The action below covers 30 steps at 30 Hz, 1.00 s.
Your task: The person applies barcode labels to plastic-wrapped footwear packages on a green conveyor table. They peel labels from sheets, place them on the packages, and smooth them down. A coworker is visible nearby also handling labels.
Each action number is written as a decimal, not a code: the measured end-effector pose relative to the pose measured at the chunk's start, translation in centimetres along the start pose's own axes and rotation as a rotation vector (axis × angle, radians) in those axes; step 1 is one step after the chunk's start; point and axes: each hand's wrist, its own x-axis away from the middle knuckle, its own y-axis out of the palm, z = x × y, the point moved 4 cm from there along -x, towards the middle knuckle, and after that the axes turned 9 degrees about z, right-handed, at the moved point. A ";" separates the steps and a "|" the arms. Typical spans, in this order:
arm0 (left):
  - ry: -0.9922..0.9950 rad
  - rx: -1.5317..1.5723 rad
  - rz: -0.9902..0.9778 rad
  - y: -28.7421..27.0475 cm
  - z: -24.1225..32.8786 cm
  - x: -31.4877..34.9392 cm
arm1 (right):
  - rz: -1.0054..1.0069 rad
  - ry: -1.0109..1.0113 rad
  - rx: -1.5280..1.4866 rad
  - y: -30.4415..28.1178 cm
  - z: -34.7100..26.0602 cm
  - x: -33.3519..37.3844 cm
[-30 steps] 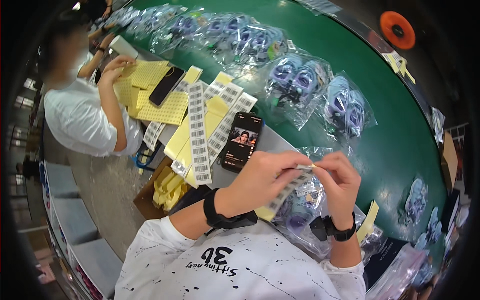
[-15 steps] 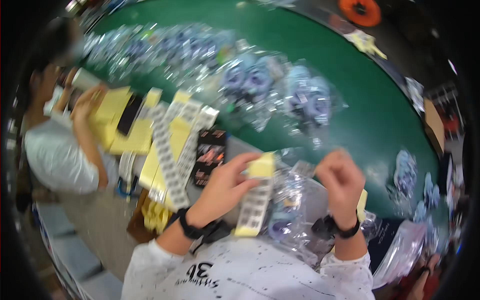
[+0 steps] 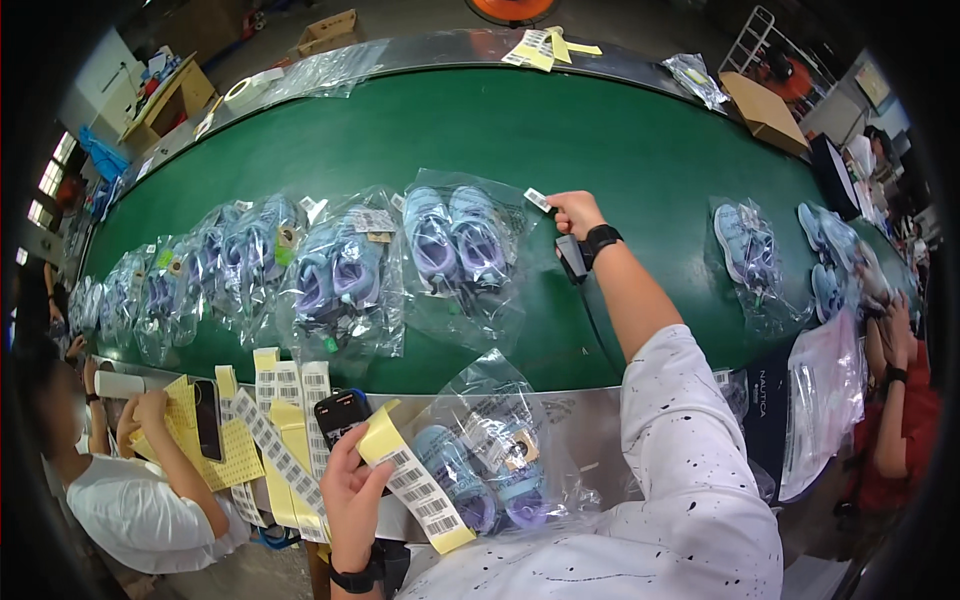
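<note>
My left hand (image 3: 352,490) grips a yellow-backed strip of barcode labels (image 3: 425,497), which slants down toward my body. Beside it, at the near edge, lies a clear plastic bag with a pair of light blue shoes (image 3: 462,470). My right arm stretches forward over the green table. Between thumb and finger, my right hand (image 3: 578,214) pinches a small white barcode label (image 3: 538,200). That label is just right of another bagged pair of blue shoes (image 3: 482,235); whether it touches the bag I cannot tell.
Several bagged shoe pairs (image 3: 240,245) line the green table (image 3: 640,130) to the left. Label strips (image 3: 285,450) and a phone (image 3: 340,412) lie by my left hand. A person in white (image 3: 150,500) works at left, another in red (image 3: 895,440) at right. A bagged pair (image 3: 748,250) lies right.
My right hand has gone from above the near bag out over the table, now with a small label in its fingers. My left hand still holds the strip. The view has shifted.
</note>
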 end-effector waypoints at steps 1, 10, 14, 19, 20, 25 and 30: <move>-0.005 -0.013 -0.001 0.1 0.0 -0.1 | 0.030 -0.031 -0.099 0.3 -0.1 0.2; -0.015 -0.015 -0.004 0.8 -0.7 -0.7 | -0.124 -0.815 0.807 3.8 0.2 9.5; -0.017 -0.005 -0.025 1.2 -0.7 -0.7 | -0.190 -0.662 0.536 2.4 -0.8 9.8; -0.013 -0.016 -0.051 1.9 -0.7 -0.9 | -0.075 -0.892 0.956 2.1 -1.0 8.9; -0.010 -0.008 -0.048 1.9 -0.6 -0.8 | 0.001 -1.024 1.076 1.9 -1.2 8.7; -0.014 -0.030 -0.001 1.1 -1.1 -0.4 | -0.026 -0.631 0.426 1.7 -3.3 6.7; -0.025 -0.030 -0.027 2.0 -0.5 -0.6 | -0.061 -0.083 -0.079 3.5 -0.4 0.7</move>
